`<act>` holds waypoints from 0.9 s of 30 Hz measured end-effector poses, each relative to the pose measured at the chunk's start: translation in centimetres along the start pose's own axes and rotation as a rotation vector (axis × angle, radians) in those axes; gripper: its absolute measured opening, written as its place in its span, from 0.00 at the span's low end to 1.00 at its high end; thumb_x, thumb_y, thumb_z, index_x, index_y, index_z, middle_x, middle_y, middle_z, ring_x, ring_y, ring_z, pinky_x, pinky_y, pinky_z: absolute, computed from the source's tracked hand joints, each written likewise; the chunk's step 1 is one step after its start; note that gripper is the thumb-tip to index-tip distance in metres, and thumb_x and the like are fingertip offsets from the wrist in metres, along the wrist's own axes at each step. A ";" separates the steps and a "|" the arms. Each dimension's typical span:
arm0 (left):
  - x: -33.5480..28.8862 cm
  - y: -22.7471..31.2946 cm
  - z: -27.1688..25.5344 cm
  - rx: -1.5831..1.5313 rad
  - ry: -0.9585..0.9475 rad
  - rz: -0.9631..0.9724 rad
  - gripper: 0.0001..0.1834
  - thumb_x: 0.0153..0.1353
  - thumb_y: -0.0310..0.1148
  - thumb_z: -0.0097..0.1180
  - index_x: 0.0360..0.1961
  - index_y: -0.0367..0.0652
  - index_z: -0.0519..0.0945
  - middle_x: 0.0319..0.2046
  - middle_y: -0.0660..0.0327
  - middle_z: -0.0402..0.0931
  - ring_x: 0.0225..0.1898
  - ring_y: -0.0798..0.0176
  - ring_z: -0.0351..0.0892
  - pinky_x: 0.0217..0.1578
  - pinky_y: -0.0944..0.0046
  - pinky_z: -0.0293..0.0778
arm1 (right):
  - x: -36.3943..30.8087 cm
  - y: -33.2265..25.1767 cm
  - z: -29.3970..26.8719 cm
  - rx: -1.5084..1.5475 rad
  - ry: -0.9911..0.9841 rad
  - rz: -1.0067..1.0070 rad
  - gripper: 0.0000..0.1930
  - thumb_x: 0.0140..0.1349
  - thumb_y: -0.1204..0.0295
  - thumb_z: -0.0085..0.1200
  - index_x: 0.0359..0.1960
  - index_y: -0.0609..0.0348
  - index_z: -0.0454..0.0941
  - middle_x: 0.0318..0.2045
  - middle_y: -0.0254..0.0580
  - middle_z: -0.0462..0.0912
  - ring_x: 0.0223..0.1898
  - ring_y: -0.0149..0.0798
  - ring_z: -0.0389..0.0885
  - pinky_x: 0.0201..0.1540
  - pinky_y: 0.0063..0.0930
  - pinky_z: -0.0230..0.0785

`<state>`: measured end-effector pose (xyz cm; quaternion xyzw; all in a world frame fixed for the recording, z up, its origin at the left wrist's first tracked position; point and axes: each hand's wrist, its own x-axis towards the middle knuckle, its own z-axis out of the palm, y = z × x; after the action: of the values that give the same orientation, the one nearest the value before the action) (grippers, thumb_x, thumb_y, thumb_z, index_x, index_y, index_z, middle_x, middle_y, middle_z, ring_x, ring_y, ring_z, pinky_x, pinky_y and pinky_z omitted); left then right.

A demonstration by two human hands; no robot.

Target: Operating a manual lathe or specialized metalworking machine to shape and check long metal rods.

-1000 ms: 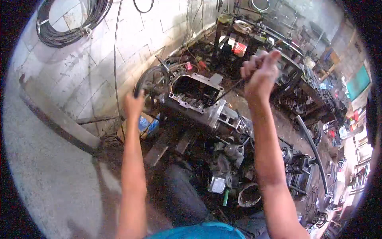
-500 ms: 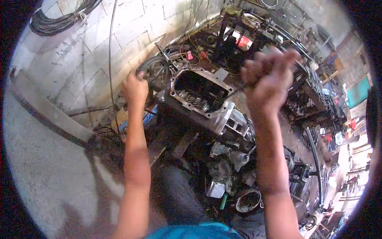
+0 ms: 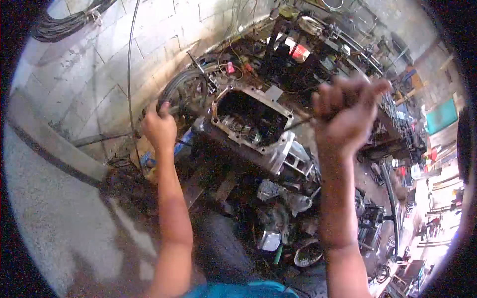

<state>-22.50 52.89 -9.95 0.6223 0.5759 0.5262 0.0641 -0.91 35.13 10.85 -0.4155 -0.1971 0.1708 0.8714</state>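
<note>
My left hand [image 3: 160, 130] is curled at the lower left edge of a dark, round spoked wheel [image 3: 180, 87], its thumb and fingers on the rim. Beside the wheel stands a greasy metal engine block [image 3: 248, 158], its big rectangular opening facing up, with metal parts inside. To the right of that opening my right hand [image 3: 347, 116] is raised, fingers curled in and thumb sticking out, slightly blurred. A thin dark rod [image 3: 299, 124] runs from the block's rim toward this hand; whether its end lies inside the fist is hidden.
A pale block wall [image 3: 164, 30] rises behind the wheel, with a coil of cable [image 3: 67, 27] at upper left. Below the block lie greasy metal parts [image 3: 297, 202] and a round bowl [image 3: 308, 253]. Cluttered metal racks [image 3: 392, 124] stand on the right.
My left hand has moved down and a little left along the wheel's rim. My right hand has shifted right and slightly lower, still curled. The whole view has shifted slightly.
</note>
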 end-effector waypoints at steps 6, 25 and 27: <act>-0.1 -1.1 -0.7 -0.036 -0.047 -0.039 0.15 0.60 0.38 0.60 0.44 0.39 0.82 0.36 0.41 0.81 0.42 0.35 0.79 0.42 0.45 0.72 | 1.2 -1.3 -10.6 0.078 -0.051 -0.150 0.32 0.66 0.32 0.31 0.18 0.45 0.50 0.14 0.25 0.45 0.16 0.27 0.42 0.19 0.26 0.37; 2.4 2.5 2.7 0.153 -0.069 0.042 0.16 0.64 0.42 0.54 0.43 0.40 0.81 0.36 0.44 0.81 0.40 0.34 0.78 0.41 0.41 0.71 | 2.6 -0.5 -7.6 0.086 -0.136 -0.051 0.31 0.68 0.35 0.31 0.19 0.46 0.52 0.15 0.25 0.46 0.15 0.28 0.42 0.18 0.27 0.39; 2.4 4.1 1.6 0.235 -0.095 0.009 0.15 0.64 0.41 0.55 0.42 0.41 0.81 0.34 0.44 0.81 0.39 0.35 0.79 0.39 0.43 0.72 | 0.9 -0.4 -1.6 0.022 -0.030 -0.036 0.31 0.68 0.35 0.30 0.19 0.46 0.53 0.14 0.26 0.46 0.15 0.28 0.42 0.17 0.27 0.39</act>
<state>-19.25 54.26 -6.47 0.6526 0.6270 0.4251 0.0155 0.68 34.24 10.35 -0.3997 -0.2156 0.1632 0.8759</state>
